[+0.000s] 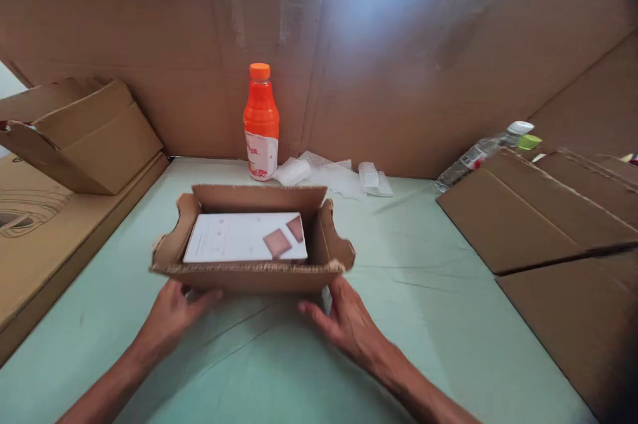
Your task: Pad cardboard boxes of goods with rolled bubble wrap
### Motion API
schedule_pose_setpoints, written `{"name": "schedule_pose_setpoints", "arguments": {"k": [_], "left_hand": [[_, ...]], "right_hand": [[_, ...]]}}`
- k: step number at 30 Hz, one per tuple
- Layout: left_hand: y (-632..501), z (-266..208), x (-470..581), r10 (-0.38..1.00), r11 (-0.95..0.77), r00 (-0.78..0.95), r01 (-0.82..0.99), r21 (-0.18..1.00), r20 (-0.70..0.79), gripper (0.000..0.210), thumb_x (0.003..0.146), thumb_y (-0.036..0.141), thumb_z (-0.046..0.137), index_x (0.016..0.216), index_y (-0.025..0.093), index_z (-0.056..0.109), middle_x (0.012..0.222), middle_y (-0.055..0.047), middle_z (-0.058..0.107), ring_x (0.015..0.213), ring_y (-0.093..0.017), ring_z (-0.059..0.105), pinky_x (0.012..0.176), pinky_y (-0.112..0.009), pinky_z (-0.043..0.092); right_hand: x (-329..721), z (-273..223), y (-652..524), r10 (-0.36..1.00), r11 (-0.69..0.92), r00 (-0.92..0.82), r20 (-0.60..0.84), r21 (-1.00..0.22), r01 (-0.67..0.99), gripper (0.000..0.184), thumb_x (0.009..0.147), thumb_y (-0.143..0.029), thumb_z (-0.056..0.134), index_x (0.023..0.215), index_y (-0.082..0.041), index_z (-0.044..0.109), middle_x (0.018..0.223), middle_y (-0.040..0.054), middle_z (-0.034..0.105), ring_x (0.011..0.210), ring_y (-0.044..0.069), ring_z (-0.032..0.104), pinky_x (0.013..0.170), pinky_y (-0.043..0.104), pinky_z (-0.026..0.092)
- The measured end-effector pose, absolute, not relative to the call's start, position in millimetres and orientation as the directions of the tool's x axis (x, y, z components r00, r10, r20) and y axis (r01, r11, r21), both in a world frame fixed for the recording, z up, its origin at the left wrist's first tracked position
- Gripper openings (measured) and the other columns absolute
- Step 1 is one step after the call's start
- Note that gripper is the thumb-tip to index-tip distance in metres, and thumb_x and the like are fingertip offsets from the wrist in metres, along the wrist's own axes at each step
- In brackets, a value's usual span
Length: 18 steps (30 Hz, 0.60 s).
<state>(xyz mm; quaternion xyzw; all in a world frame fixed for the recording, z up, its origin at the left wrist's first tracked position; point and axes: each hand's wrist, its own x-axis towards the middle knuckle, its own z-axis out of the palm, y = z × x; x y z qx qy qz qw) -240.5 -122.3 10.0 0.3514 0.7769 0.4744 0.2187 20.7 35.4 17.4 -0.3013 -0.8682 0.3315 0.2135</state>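
In the middle of the table stands an open-topped cardboard box (pixel 244 278) with its flaps raised. Inside it lies a white carton (pixel 234 238) printed with brownish-pink squares. My left hand (pixel 172 314) grips the box at its near left corner, thumb along the front and the other fingers partly hidden by the cardboard. At the near right corner, my right hand (pixel 349 321) holds the box too, its thumb reaching inward in front. Behind the box stands an orange bottle (pixel 262 121) with an orange cap, beside crumpled bubble wrap (pixel 333 175).
A tall cardboard panel (pixel 399 65) closes off the back of the green-covered table (pixel 409 351). Open cardboard boxes stand at the left (pixel 104 138) and right (pixel 528 211). A clear plastic bottle (pixel 473 155) leans behind the right-hand box.
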Motion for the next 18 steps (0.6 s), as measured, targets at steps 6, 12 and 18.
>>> {"name": "schedule_pose_setpoints", "arguments": {"k": [6, 12, 18], "left_hand": [[-11.3, 5.9, -273.9, 0.683, 0.181, -0.72, 0.337, 0.924, 0.128, 0.058, 0.061, 0.052, 0.077, 0.104, 0.019, 0.057, 0.1, -0.008, 0.069, 0.09, -0.026, 0.066, 0.079, -0.039, 0.056], [13.8, -29.0, -262.3, 0.631, 0.084, -0.757, 0.284, 0.955, 0.169, 0.049, 0.071, 0.04, 0.074, 0.109, 0.021, 0.049, 0.104, -0.004, 0.061, 0.101, -0.022, 0.061, 0.091, -0.035, 0.05], [14.2, -34.2, -257.6, 0.596, 0.098, -0.788, 0.261, 0.961, 0.153, 0.051, 0.068, 0.032, 0.075, 0.11, 0.022, 0.048, 0.103, -0.004, 0.059, 0.105, -0.023, 0.06, 0.097, -0.039, 0.049]], "right_hand": [[-30.9, 11.4, 127.9, 0.712, 0.513, -0.686, 0.149, -0.777, 0.365, 0.057, 0.08, -0.029, 0.06, 0.136, -0.017, 0.051, 0.125, 0.0121, 0.067, 0.109, 0.029, 0.063, 0.093, 0.045, 0.052], [-21.8, -2.4, 204.4, 0.787, 0.485, -0.578, 0.216, -0.796, 0.363, 0.045, 0.079, -0.019, 0.051, 0.122, -0.016, 0.064, 0.117, 0.0118, 0.072, 0.1, 0.023, 0.067, 0.088, 0.041, 0.054], [-77.6, 3.4, 290.6, 0.775, 0.529, -0.554, 0.304, -0.791, 0.306, 0.039, 0.083, -0.029, 0.062, 0.12, -0.017, 0.067, 0.116, 0.0074, 0.071, 0.092, 0.02, 0.066, 0.09, 0.038, 0.054]]}}
